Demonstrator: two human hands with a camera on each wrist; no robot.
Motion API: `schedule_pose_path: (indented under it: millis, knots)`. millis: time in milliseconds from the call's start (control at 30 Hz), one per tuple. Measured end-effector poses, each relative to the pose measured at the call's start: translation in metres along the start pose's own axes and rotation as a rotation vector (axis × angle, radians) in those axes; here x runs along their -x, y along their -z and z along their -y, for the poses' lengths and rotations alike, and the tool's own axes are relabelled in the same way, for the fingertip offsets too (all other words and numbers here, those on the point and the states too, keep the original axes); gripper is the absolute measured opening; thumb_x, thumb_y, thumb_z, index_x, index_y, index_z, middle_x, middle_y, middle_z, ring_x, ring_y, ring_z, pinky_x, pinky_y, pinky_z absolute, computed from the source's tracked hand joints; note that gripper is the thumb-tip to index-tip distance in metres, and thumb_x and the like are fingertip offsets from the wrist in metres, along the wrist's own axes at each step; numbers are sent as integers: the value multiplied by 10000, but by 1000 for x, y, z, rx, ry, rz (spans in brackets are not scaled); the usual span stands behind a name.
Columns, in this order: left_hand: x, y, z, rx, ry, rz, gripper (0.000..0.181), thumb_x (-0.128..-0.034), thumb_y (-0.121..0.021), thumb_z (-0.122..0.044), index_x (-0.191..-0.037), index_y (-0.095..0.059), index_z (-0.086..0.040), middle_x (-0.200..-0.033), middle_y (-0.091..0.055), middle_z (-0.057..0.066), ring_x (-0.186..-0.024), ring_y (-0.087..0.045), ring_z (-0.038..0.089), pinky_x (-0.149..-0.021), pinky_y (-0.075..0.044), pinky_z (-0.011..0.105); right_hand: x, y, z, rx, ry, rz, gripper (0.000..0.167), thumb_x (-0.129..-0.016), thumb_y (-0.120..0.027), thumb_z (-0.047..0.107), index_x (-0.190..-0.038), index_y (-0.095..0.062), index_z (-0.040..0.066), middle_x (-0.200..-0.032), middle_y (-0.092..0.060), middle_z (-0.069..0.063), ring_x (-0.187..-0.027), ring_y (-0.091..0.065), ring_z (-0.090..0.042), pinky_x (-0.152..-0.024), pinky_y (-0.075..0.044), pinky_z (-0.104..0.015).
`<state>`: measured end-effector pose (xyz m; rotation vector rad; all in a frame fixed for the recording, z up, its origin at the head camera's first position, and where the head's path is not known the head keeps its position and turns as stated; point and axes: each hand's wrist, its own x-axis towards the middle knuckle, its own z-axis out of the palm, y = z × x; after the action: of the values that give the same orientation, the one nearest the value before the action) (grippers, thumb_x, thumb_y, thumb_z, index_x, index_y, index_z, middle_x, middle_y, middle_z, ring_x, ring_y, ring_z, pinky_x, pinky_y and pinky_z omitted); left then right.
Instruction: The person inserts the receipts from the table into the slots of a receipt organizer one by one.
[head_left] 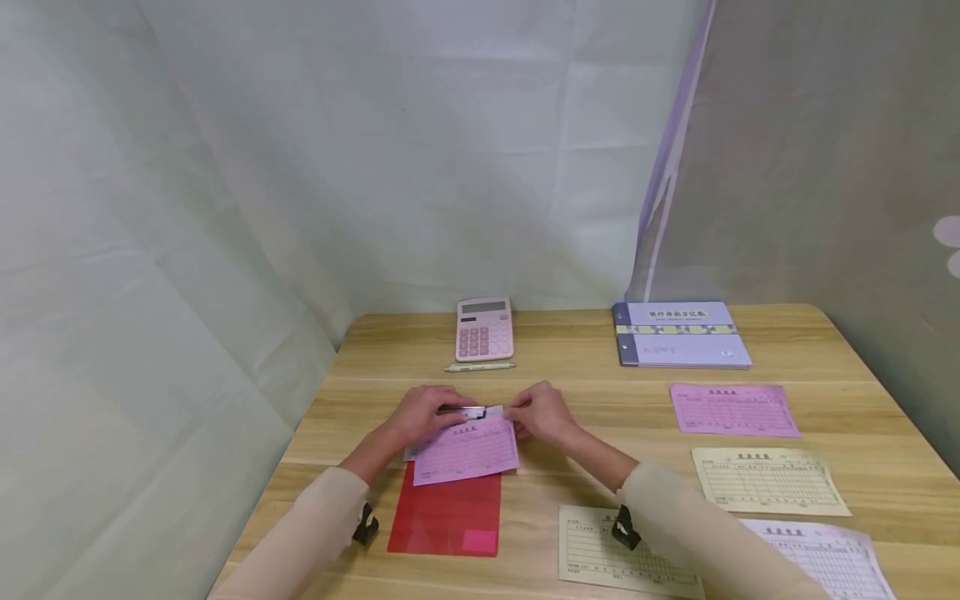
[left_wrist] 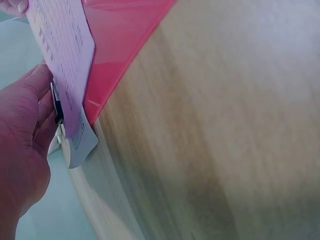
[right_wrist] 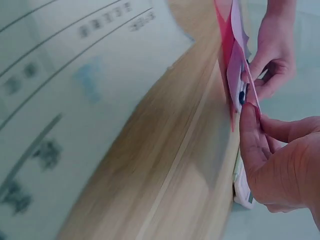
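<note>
A pink printed slip [head_left: 467, 452] lies over the top part of a red clip folder [head_left: 444, 510], with a pale paper [left_wrist: 82, 145] partly showing beneath it. My left hand [head_left: 425, 417] grips the metal clip [head_left: 472, 412] at the folder's top edge; in the left wrist view that hand [left_wrist: 25, 135] has its thumb on the clip beside the slip. With thumb and finger, my right hand [head_left: 542, 413] pinches the slip's upper right corner, as the right wrist view also shows the hand [right_wrist: 282, 155]. The clip's jaws are mostly hidden.
Behind the hands are a pink calculator [head_left: 484, 329] and a pen [head_left: 480, 367]. A ledger book [head_left: 681, 335] lies at the back right. To the right are a pink slip [head_left: 735, 410], a yellow slip [head_left: 768, 481], a white slip [head_left: 825, 557] and another yellow slip [head_left: 592, 546] under the right forearm.
</note>
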<state>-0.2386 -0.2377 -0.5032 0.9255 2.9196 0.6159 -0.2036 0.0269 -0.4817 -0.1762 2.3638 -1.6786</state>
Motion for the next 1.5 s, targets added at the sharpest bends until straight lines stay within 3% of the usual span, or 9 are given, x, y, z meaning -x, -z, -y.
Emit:
schedule_pose_path:
  millis: [133, 300, 567, 900, 1133, 1500]
  knots:
    - [-1, 0, 0, -32, -20, 12, 327, -974, -804, -233, -1297, -787, -276, -1139, -763, -81, -1006, -690, 117, -882, -530, 385, -6, -6, 2, -52, -26, 28, 79, -960, -741, -54, -986, -781, -116, -833, -765, -189, -649, -748, -234, -642, -634, -380]
    - [-2, 1, -2, -167, -69, 50, 344, -1012, -754, -261, -1355, -750, -274, -1164, -738, -72, -1032, -680, 127, -924, -543, 401, -15, -11, -2, -21, -53, 27, 90, -974, -741, -21, -998, -792, -91, -833, -763, -156, -662, -738, -205, -635, -627, -337]
    - [0, 1, -8, -278, -166, 27, 347, -1028, -737, -256, -1373, -733, -222, -1043, -672, -81, -857, -576, 89, -797, -523, 302, -22, -14, -9, 51, -13, 22, 77, -966, -752, -8, -948, -785, -75, -765, -746, -120, -619, -725, -193, -573, -605, -312]
    - [1, 3, -4, -258, -271, -16, 302, -1047, -681, -116, -1340, -749, -147, -1112, -734, -5, -1031, -731, 187, -913, -596, 364, -21, -17, -8, 151, 74, -23, 89, -957, -753, -5, -886, -789, -44, -676, -720, -91, -545, -699, -186, -493, -553, -263]
    - [2, 6, -5, -257, -257, 2, 285, -1060, -664, -118, -1328, -759, -131, -1152, -750, 10, -1068, -732, 187, -941, -589, 371, -21, -20, -9, 189, 108, -52, 94, -944, -758, -8, -861, -792, -36, -607, -703, -88, -499, -695, -200, -456, -528, -245]
    - [4, 3, -3, -275, -256, -11, 300, -1070, -658, -154, -1358, -745, -154, -1164, -739, -2, -1074, -726, 180, -963, -582, 375, -23, -20, -11, 153, 109, -69, 126, -958, -706, -21, -861, -784, -43, -582, -690, -87, -471, -686, -206, -450, -541, -265]
